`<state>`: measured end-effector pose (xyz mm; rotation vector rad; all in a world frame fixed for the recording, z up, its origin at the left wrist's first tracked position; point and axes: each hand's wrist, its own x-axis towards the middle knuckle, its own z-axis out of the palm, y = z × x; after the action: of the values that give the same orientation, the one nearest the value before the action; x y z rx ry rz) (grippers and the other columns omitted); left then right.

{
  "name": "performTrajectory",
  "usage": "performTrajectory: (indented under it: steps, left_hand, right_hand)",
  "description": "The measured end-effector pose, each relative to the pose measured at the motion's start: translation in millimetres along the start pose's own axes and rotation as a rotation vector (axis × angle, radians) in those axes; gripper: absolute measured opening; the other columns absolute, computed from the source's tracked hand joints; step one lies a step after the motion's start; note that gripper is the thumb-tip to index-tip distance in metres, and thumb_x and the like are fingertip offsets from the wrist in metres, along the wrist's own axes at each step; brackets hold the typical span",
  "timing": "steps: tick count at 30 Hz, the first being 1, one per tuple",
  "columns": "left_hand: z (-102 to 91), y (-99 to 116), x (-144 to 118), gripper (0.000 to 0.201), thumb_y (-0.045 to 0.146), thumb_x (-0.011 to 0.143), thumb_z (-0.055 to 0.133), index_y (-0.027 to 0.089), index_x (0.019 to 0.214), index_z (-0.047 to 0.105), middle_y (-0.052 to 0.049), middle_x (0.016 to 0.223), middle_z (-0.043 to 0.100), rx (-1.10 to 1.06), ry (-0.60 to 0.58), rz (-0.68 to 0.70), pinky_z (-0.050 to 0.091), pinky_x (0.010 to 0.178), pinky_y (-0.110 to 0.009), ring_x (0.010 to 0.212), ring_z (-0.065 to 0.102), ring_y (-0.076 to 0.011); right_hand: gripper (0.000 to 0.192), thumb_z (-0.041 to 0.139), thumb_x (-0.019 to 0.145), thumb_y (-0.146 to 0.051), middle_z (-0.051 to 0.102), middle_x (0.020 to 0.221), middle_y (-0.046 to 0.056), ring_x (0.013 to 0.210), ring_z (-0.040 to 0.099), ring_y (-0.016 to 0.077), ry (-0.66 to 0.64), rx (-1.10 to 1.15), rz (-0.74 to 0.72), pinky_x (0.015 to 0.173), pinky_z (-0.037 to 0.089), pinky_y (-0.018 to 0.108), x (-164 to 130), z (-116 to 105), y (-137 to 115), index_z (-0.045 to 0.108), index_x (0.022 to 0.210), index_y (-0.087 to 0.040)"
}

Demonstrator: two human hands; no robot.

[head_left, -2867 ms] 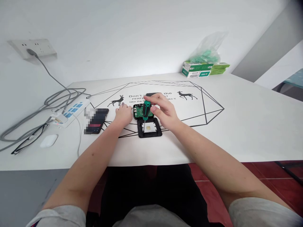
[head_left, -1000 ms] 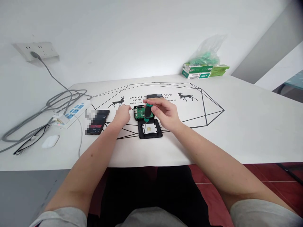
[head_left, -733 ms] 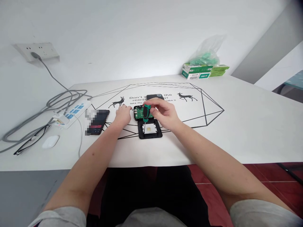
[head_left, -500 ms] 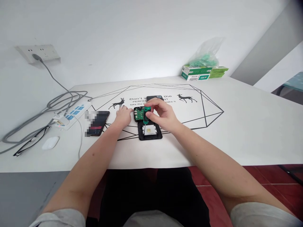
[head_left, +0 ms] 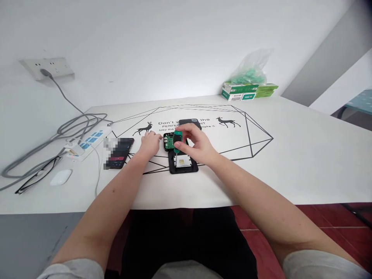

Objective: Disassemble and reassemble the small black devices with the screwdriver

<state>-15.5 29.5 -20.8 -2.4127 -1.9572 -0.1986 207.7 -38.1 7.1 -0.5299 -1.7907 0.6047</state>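
Note:
My right hand is closed around the green and black handle of a screwdriver. Its thin shaft points down at the upper left part of a black frame, which holds a silver plate with a small gold square. Directly behind the frame lies a green circuit board in a black case, partly covered by the screwdriver and my hand. Left of that case, my left hand rests on the table with fingers loosely bent and apart, its thumb near the case edge. It holds nothing visible.
A black cover-like piece lies behind my right hand. To the left are a phone, a power strip with coiled cable, glasses and a white earbud-style case. Green-and-white boxes stand at the back right.
The screwdriver and my right hand have shifted slightly left and down; the whole view has also drifted a little. My left hand stays beside the case, and the grip on the screwdriver continues.

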Motion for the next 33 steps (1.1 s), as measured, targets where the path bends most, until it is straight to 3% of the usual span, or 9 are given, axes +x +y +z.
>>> performTrajectory:
  steps: [5,13,18,23,33]
  left_hand:
    - [1.0,-1.4,3.8,0.032,0.029,0.11,0.05,0.023,0.124,0.079,-0.016,0.135,0.069,0.016,0.016,-0.014,0.049,0.105,-0.051,0.132,0.055,-0.0379]
    - [0.6,-0.4,10.6,0.03,0.027,0.108,0.052,0.023,0.114,0.082,-0.016,0.128,0.072,0.005,0.01,-0.02,0.048,0.103,-0.049,0.128,0.059,-0.0366]
    - [3.5,-1.0,9.3,0.037,0.02,0.107,0.048,0.026,0.124,0.08,-0.016,0.135,0.071,-0.048,0.004,-0.002,0.049,0.103,-0.049,0.132,0.058,-0.0364]
    - [5.9,-3.8,9.9,0.043,0.016,0.105,0.047,0.03,0.123,0.083,-0.014,0.134,0.071,-0.069,-0.001,-0.026,0.049,0.106,-0.049,0.132,0.058,-0.0357]
    - [-7.0,5.5,2.9,0.044,0.013,0.103,0.047,0.029,0.123,0.083,-0.015,0.133,0.072,-0.055,-0.035,-0.027,0.051,0.107,-0.052,0.133,0.06,-0.0353]
  right_hand:
    - [0.04,0.074,0.099,-0.048,0.063,0.099,0.001,0.08,0.061,0.0167,-0.005,-0.022,0.036,0.075,0.056,0.037,-1.1,0.1,-0.1,0.061,0.133,-0.031]
    - [0.041,0.074,0.098,-0.051,0.062,0.097,0.0,0.079,0.061,0.0171,0.05,-0.061,0.044,0.074,0.057,0.038,-1.9,-0.8,5.8,0.061,0.131,-0.031]
    - [0.046,0.076,0.096,-0.058,0.065,0.101,0.002,0.08,0.063,0.0184,0.177,-0.065,0.06,0.076,0.061,0.04,-1.4,-1.4,8.8,0.061,0.131,-0.033]
    - [0.046,0.078,0.095,-0.053,0.072,0.122,0.005,0.088,0.071,0.017,0.288,-0.009,0.102,0.087,0.066,0.04,0.9,-1.4,15.7,0.053,0.129,-0.033]
    - [0.03,0.065,0.102,-0.031,0.075,0.143,0.016,0.122,0.078,0.0257,0.08,-0.157,0.056,0.107,0.067,0.051,-7.9,13.6,31.6,0.058,0.131,-0.025]
